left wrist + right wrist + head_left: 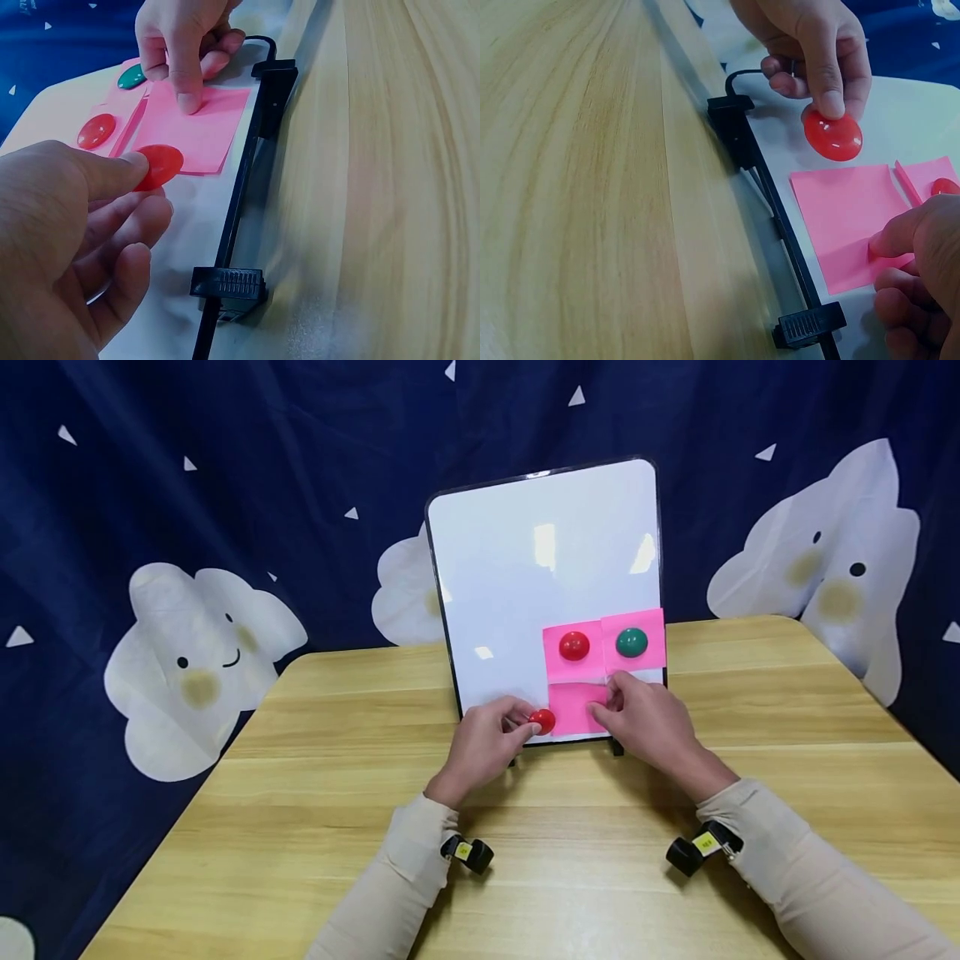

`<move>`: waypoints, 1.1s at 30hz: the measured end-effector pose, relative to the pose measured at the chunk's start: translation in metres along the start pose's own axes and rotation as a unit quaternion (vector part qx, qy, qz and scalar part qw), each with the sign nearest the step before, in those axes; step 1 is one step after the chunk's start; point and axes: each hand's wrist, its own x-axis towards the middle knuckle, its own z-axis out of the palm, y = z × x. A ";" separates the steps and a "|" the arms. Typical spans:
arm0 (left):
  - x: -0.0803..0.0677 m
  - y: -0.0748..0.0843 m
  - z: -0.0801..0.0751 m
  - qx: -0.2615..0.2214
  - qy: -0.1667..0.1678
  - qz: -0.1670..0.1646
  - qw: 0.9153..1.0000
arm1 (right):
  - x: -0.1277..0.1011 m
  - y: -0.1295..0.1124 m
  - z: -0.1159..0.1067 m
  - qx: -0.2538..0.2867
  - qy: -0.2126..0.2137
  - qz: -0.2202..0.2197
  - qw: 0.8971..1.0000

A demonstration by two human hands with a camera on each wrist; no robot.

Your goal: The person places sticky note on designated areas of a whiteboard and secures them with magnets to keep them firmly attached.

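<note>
A small whiteboard (517, 568) stands upright on the wooden table. Two pink notes sit on its lower right, one under a red magnet (573, 646) and one under a green magnet (632, 642). My left hand (491, 739) pinches another red magnet (542, 721) (157, 166) (832, 137) just left of a third pink note (576, 706) (196, 129) (851, 214). My right hand (645, 718) presses that note flat against the board with an extended finger (184, 90).
The board rests in a black frame with clip feet (229, 283) (808, 326) near the table's middle. Bare wood (300, 827) spreads left, right and in front. A dark blue cloud-print curtain (187, 568) hangs behind the table.
</note>
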 end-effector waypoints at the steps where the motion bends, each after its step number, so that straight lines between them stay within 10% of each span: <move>1: 0.000 0.000 0.000 -0.001 -0.001 -0.003 1.000 | 0.000 0.000 0.000 0.000 -0.001 0.001 1.000; 14: 0.006 0.005 0.005 -0.035 -0.023 -0.019 0.999 | -0.001 0.001 0.001 -0.001 0.003 -0.001 1.000; 33: 0.018 0.011 0.018 0.050 -0.022 0.010 0.998 | -0.001 0.001 0.002 -0.006 0.011 -0.011 1.000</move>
